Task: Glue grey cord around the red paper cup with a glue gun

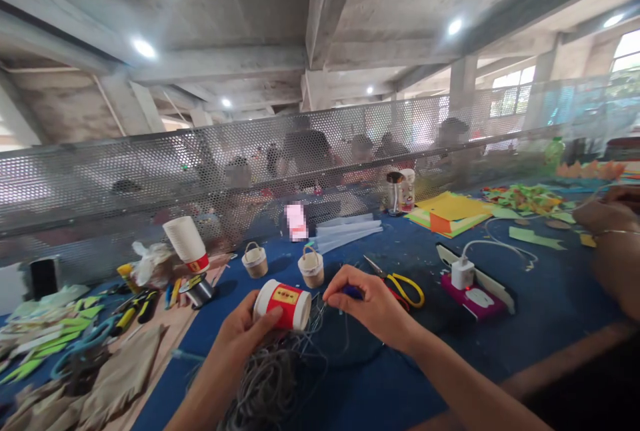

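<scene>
My left hand [257, 321] is wrapped round a paper cup [284, 304], white with a red band and a gold patch, tipped on its side with the mouth to the right. Just right of its rim, my right hand [363, 301] is closed in a pinch. A dark blue bit shows inside its fingers; what it is I cannot make out. Thin grey strands hang between the hands, above a heap of grey cord [265, 381]. Behind the cup stand two small cord-wrapped baskets with handles, a left basket [255, 261] and a right basket [311, 269].
Yellow-handled scissors [407, 289] lie right of my right hand, near a purple power strip [477, 297] with a charger. Stacked paper cups [186, 244] lean at left by a wire spool [199, 289] and tools. Another person's hand [613, 217] is at right. A perforated metal screen [150, 197] runs behind.
</scene>
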Motion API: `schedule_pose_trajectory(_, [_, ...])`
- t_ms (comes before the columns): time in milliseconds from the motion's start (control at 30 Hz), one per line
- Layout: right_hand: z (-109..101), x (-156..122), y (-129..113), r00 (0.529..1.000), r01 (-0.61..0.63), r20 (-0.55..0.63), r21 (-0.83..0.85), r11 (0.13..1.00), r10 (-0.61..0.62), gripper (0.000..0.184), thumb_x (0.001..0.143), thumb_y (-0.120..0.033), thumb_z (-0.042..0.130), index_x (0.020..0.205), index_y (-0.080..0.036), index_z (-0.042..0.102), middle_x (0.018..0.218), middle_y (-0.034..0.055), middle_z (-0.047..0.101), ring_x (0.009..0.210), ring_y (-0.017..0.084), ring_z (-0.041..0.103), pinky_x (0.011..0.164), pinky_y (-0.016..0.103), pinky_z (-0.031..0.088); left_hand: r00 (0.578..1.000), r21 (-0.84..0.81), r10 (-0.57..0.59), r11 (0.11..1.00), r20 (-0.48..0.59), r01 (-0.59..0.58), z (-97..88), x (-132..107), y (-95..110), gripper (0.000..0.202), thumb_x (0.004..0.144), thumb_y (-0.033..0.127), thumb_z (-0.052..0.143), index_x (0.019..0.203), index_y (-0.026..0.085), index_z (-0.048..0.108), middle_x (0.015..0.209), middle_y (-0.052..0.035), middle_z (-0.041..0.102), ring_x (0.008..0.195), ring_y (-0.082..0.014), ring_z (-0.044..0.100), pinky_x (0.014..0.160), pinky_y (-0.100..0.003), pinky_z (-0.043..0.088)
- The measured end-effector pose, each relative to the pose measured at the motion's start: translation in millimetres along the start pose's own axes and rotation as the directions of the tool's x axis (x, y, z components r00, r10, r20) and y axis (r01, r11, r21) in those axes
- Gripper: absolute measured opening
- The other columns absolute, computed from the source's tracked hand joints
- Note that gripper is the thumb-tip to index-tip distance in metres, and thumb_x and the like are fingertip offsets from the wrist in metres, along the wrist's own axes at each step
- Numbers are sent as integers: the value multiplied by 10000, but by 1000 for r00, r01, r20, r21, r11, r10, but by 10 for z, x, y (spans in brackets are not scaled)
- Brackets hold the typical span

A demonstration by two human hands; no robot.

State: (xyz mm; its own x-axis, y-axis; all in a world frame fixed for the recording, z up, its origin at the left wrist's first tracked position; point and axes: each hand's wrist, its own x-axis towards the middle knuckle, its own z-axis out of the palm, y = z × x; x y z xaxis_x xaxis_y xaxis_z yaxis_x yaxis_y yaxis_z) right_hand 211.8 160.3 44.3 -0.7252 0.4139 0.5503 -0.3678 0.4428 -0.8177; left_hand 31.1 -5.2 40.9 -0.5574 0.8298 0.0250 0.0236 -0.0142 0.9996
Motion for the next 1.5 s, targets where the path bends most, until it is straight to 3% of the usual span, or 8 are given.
schedule_pose_trajectory(100, [4, -14, -13, 999, -12, 34, -29, 999, 13, 62, 898, -266, 708, 886, -210, 733, 906, 7, 674, 889, 165, 623, 815, 270, 452, 999, 31, -31, 999, 31, 30, 77, 79, -40, 445, 682, 380, 850, 1038, 185, 668, 832, -30, 768, 725, -206, 695, 672, -292, 544])
schedule_pose_trajectory(233, [13, -30, -5, 998, 12, 58, -60, 998, -9, 66, 898, -273, 712, 889, -209, 728, 927, 12, 671, 911, 169, 625, 845, 277, 459, 999, 20, -51, 999, 11, 50, 138, 141, -102, 420, 610, 360, 888, 936, 163, 709, 781, -42, 779, 661, -186, 682, 644, -272, 529])
schedule_pose_trajectory(400, [38, -50, -7, 990, 98, 117, -165, 982, -79, 76, 951, -246, 641, 941, -217, 711, 953, 15, 655, 934, 161, 610, 865, 284, 453, 998, 9, -59, 998, 10, 59, 136, 166, -201, 403, 611, 327, 887, 929, 162, 701, 738, -13, 764, 612, -148, 647, 602, -236, 493])
schedule_pose_trajectory(600, [62, -73, -20, 985, 129, 149, -286, 949, -89, 74, 926, -157, 670, 950, -227, 672, 970, -6, 687, 959, 168, 623, 914, 327, 414, 998, 5, -63, 998, -12, 63, 116, 175, -312, 379, 590, 329, 895, 859, 144, 702, 682, -21, 751, 549, -129, 610, 544, -222, 451])
schedule_pose_trajectory(1067, [27, -70, -62, 974, 109, 220, -261, 959, -51, 93, 977, -179, 584, 981, -225, 664, 1018, 33, 657, 987, 187, 609, 899, 329, 475, 997, 63, -79, 995, 19, 78, 109, 182, -310, 383, 604, 355, 882, 885, 165, 704, 728, -26, 758, 590, -160, 633, 584, -247, 469])
schedule_pose_trajectory(1333, [55, -90, -79, 981, 66, 196, -288, 955, -9, 153, 924, -140, 642, 1042, -236, 624, 1055, 27, 689, 995, 199, 618, 927, 358, 448, 997, 80, -81, 994, -3, 81, 194, 135, -228, 397, 601, 365, 874, 896, 158, 705, 724, -24, 748, 590, -152, 610, 573, -238, 443])
schedule_pose_trajectory(1500, [70, -93, -56, 982, 83, 187, -280, 956, -30, 63, 905, -200, 693, 949, -237, 668, 961, 14, 700, 931, 191, 636, 878, 337, 474, 997, 68, -75, 995, -25, 77, 205, 132, -190, 364, 618, 370, 869, 857, 150, 704, 708, -23, 733, 603, -146, 591, 578, -237, 442])
